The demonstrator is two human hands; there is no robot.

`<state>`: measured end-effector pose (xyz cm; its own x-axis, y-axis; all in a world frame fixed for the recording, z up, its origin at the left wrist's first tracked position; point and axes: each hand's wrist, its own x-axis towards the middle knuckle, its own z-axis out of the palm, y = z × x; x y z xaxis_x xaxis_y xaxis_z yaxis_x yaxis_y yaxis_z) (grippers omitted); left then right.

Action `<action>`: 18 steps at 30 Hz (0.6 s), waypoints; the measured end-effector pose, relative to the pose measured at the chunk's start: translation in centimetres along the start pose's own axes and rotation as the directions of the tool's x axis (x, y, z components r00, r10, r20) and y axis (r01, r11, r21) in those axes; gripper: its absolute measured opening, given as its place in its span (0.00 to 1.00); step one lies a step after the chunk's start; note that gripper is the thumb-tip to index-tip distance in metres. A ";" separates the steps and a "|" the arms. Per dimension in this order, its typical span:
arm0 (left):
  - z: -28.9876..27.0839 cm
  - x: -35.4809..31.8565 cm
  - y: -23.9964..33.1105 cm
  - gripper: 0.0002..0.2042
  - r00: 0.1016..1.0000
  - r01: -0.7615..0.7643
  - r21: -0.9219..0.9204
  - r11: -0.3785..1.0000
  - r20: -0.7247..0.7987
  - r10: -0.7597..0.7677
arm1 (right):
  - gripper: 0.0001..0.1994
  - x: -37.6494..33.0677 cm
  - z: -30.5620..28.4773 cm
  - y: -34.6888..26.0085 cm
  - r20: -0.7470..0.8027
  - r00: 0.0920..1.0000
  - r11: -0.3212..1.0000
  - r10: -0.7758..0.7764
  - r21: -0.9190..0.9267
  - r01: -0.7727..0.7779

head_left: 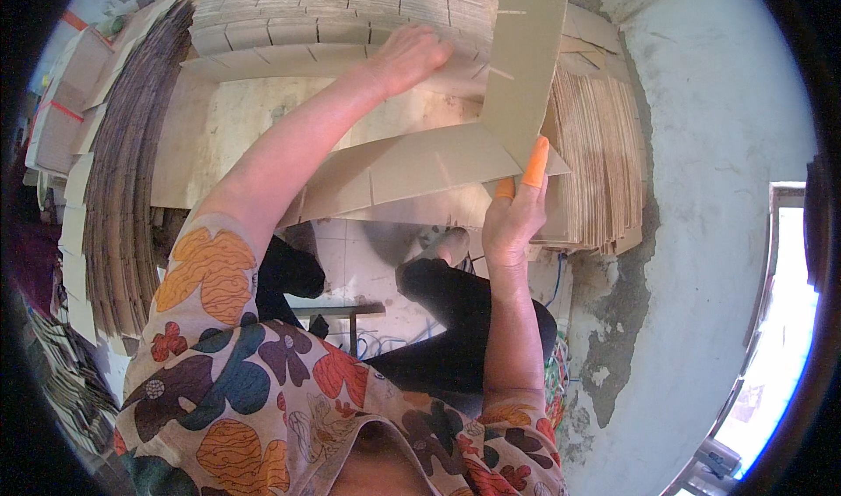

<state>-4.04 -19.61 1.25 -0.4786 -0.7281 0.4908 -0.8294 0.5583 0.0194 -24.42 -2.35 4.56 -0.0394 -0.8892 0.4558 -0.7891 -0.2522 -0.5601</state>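
My right hand (515,220), with orange finger covers on two digits, is closed on two slotted cardboard strips where they meet. One strip (528,49) points away from me; the other cardboard strip (394,173) stretches left across the near side of the wooden table (254,115). At the far side, my left hand (410,60) is curled over a slotted cardboard strip (289,60) in front of the stacked rows. Its fingertips are hidden behind the knuckles.
Rows of slotted cardboard strips (324,10) line the back. Cardboard stacks stand at the left (131,172) and right (596,159), the latter beside a peeling wall (718,145). Below the table are my legs, a metal bar (342,310) and tiled floor.
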 end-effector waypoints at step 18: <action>-1.2 0.3 1.1 0.06 0.992 0.029 -0.025 0.999 0.127 -0.025 | 0.35 -0.2 0.1 0.4 0.040 0.999 0.999 0.022 -0.034 -0.021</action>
<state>-4.79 -18.74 2.50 -0.4901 -0.7865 0.3758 -0.8353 0.5470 0.0553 -24.65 -2.34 4.21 -0.0325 -0.9092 0.4151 -0.8088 -0.2201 -0.5454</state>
